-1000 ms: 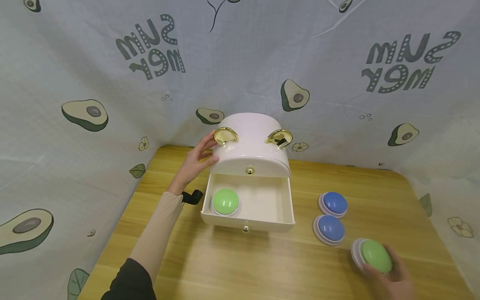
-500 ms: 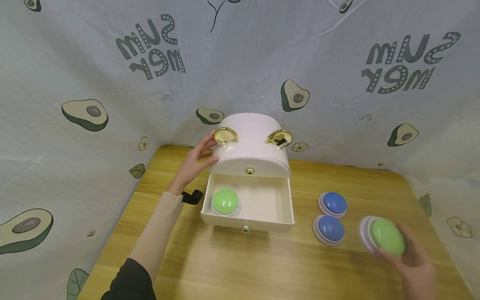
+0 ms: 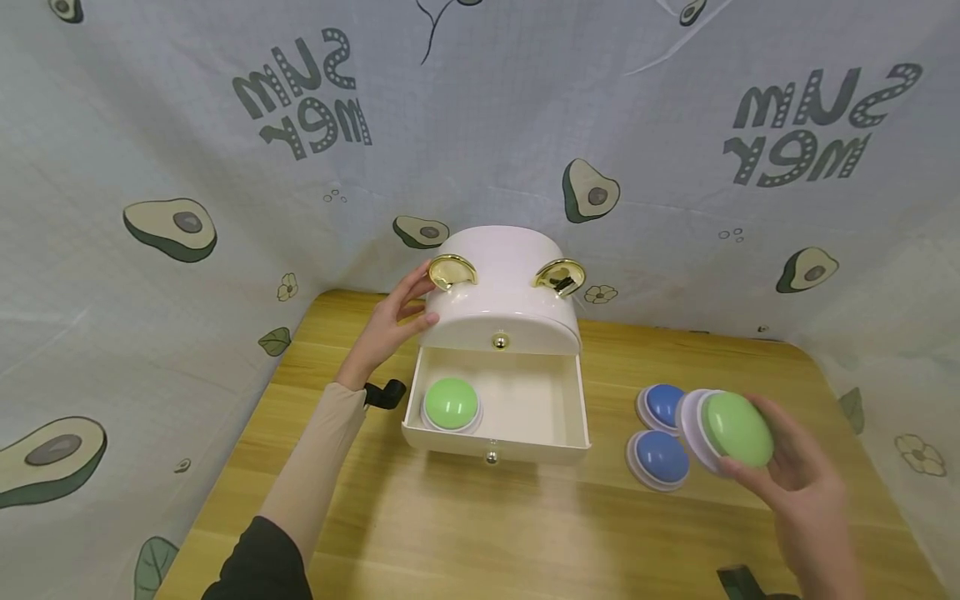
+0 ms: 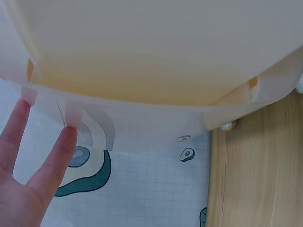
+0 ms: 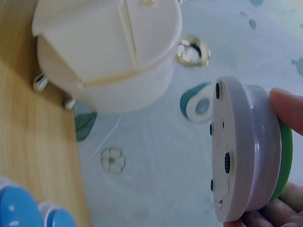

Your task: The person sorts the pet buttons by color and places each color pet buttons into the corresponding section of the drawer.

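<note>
My right hand (image 3: pixel 802 479) grips a green-domed push button (image 3: pixel 738 429) with a white base, tilted and lifted over the table's right side. In the right wrist view the button's base (image 5: pixel 232 151) faces the box, thumb on one side and fingers on the other. A white domed storage box (image 3: pixel 504 283) with gold ears stands at the back, its lower drawer (image 3: pixel 536 404) pulled out. Another green button (image 3: pixel 451 403) sits in the drawer's left part. My left hand (image 3: pixel 388 323) rests its fingertips on the box's left side, fingers (image 4: pixel 59 151) fairly straight in the left wrist view.
Two blue push buttons (image 3: pixel 662 457) with white bases lie right of the drawer, the farther one partly hidden behind the held button. The wooden table (image 3: pixel 480 533) is backed by a pale avocado-print cloth (image 3: pixel 480 125). Gold knobs (image 3: pixel 492 457) mark the drawer fronts.
My right hand has carried the green button up and away from the table's front edge, first right, then left towards the blue buttons. The left hand and box stay in place.
</note>
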The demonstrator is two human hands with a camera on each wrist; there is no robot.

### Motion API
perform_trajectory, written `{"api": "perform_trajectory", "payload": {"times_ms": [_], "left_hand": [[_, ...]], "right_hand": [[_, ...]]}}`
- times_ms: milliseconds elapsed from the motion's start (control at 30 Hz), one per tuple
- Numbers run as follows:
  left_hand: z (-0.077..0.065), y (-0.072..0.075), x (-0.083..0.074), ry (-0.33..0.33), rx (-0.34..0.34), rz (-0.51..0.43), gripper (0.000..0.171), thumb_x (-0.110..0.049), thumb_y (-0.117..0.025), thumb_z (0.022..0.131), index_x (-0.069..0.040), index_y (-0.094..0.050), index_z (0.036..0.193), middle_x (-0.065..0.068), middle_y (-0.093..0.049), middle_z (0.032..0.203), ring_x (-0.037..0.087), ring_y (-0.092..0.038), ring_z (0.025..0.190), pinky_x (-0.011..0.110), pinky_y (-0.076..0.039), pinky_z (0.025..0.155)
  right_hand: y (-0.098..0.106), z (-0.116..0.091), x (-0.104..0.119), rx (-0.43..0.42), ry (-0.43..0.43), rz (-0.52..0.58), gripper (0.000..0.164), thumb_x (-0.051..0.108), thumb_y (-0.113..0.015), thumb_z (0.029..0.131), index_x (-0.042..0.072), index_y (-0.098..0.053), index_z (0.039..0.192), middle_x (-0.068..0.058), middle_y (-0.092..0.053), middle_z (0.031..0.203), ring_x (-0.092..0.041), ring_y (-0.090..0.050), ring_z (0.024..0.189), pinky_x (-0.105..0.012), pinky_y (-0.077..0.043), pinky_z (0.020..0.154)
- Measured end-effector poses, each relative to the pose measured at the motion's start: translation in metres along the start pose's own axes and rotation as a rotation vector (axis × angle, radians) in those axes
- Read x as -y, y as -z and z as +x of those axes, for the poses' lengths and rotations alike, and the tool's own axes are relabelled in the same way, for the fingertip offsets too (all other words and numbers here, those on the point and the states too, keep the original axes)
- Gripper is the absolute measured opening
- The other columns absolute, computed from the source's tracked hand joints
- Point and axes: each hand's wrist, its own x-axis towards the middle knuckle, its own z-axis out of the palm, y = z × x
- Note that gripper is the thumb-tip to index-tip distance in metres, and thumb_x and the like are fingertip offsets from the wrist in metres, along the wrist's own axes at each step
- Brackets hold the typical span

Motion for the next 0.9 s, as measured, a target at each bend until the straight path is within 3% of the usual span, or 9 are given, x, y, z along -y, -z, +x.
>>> {"api": "perform_trajectory", "payload": {"times_ms": [267, 433, 667, 833, 900], "left_hand": [[0.0, 0.001, 0.001, 0.013, 0.003, 0.0, 0.071, 0.006, -0.06, 0.091, -0.004, -0.024, 0.151, 0.024, -0.044, 0.14, 0.035, -0.04, 0.131, 0.055, -0.034, 0.104], [0.0, 0.001, 0.001, 0.022, 0.002, 0.005, 0.071, 0.005, -0.06, 0.091, -0.005, -0.024, 0.152, 0.023, -0.044, 0.14, 0.034, -0.04, 0.131, 0.054, -0.034, 0.104], [0.0, 0.0, 0.0, 0.019, 0.001, -0.001, 0.071, 0.005, -0.06, 0.091, -0.004, -0.024, 0.151, 0.024, -0.044, 0.141, 0.034, -0.039, 0.131, 0.055, -0.034, 0.105], [0.0, 0.0, 0.0, 0.018, 0.003, -0.001, 0.071, 0.005, -0.06, 0.091, -0.004, -0.024, 0.152, 0.024, -0.044, 0.14, 0.034, -0.039, 0.131, 0.055, -0.033, 0.105], [0.0, 0.0, 0.001, 0.02, 0.004, 0.001, 0.071, 0.004, -0.06, 0.091, -0.004, -0.023, 0.152, 0.024, -0.043, 0.141, 0.034, -0.039, 0.131, 0.055, -0.033, 0.105]], "right_hand": [[-0.048, 0.016, 0.009, 0.167, 0.027, -0.036, 0.077, -0.031, -0.057, 0.075, -0.004, -0.037, 0.144, -0.009, -0.042, 0.144, -0.011, -0.036, 0.133, -0.015, -0.028, 0.106], [-0.078, 0.027, 0.008, 0.247, 0.027, -0.121, 0.077, -0.024, -0.064, 0.075, -0.002, -0.037, 0.144, -0.009, -0.041, 0.145, -0.012, -0.035, 0.134, -0.015, -0.028, 0.106], [-0.114, 0.041, -0.012, 0.355, 0.025, -0.236, 0.072, -0.01, -0.071, 0.08, 0.001, -0.038, 0.144, -0.016, -0.039, 0.145, -0.014, -0.036, 0.134, -0.016, -0.028, 0.106], [-0.13, 0.046, -0.028, 0.416, -0.01, -0.314, 0.071, 0.002, -0.075, 0.082, 0.005, -0.04, 0.144, -0.011, -0.039, 0.145, -0.023, -0.035, 0.134, -0.015, -0.027, 0.106], [-0.134, 0.047, -0.032, 0.422, -0.021, -0.346, 0.072, 0.005, -0.076, 0.081, 0.007, -0.041, 0.144, -0.011, -0.04, 0.145, -0.026, -0.034, 0.134, -0.02, -0.026, 0.109]]}}
